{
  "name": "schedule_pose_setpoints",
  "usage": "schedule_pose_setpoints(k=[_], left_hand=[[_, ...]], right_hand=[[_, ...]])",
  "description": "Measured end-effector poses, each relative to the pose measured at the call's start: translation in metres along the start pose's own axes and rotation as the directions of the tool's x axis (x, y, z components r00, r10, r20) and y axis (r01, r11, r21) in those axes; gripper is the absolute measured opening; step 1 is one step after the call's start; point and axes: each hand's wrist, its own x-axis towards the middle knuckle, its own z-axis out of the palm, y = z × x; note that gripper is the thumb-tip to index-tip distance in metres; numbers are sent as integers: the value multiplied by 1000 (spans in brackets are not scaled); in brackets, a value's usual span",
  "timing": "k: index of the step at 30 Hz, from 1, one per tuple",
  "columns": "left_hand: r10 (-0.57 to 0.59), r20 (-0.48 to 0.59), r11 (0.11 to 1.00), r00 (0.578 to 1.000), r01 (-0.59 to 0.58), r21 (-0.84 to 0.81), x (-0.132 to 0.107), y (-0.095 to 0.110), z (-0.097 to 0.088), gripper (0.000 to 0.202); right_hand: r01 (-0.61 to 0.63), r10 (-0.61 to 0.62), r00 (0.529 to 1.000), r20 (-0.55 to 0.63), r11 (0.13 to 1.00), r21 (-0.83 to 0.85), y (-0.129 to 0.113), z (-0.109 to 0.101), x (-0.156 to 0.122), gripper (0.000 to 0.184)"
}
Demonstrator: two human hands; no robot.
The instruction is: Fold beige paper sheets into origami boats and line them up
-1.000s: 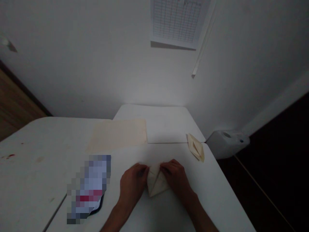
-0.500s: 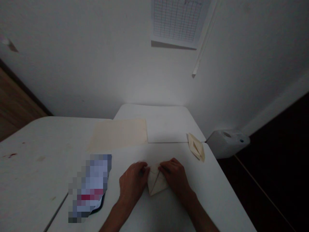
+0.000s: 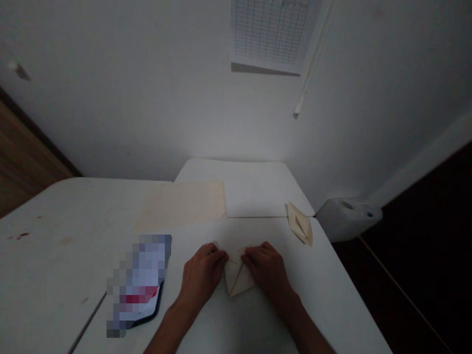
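Observation:
A folded piece of cream paper (image 3: 238, 275) lies on the white table (image 3: 55, 265), its point toward me and a crease down its middle. My left hand (image 3: 202, 275) holds its left side with the fingertips. My right hand (image 3: 267, 270) presses on its right side and covers its upper right part. A second folded cream paper shape (image 3: 300, 224) lies at the far right table edge, beyond both hands.
A flat cream paper sheet (image 3: 180, 204) lies beyond my hands. To the left is a flat item with a dark edge (image 3: 138, 285), obscured by coarse squares. A white plastic device (image 3: 346, 219) stands past the right edge, where the floor is dark.
Both hands stay on the folded paper, and my left hand sits slightly lower and closer to me. The view has barely shifted.

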Motion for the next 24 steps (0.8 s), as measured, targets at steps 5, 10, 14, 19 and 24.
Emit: schedule_pose_setpoints(k=[5, 10, 14, 19, 24], left_hand=[[-11, -2, 1000, 1000, 11, 3, 0, 0, 2, 21], [-7, -12, 1000, 1000, 7, -14, 0, 0, 3, 21], [0, -9, 1000, 1000, 0, 6, 0, 2, 1, 21], [16, -16, 1000, 1000, -16, 14, 0, 2, 1, 19], [13, -32, 1000, 999, -13, 9, 0, 0, 4, 17]], right_hand=[[-12, 12, 1000, 4, 997, -73, -4, -2, -1, 6], [-59, 59, 998, -6, 993, -105, -9, -4, -4, 11], [-106, 105, 994, -20, 992, -72, -11, -3, -6, 17], [-112, 112, 994, 1, 992, -66, -15, -4, -7, 28], [-129, 130, 991, 12, 989, -79, -19, -7, -8, 34]])
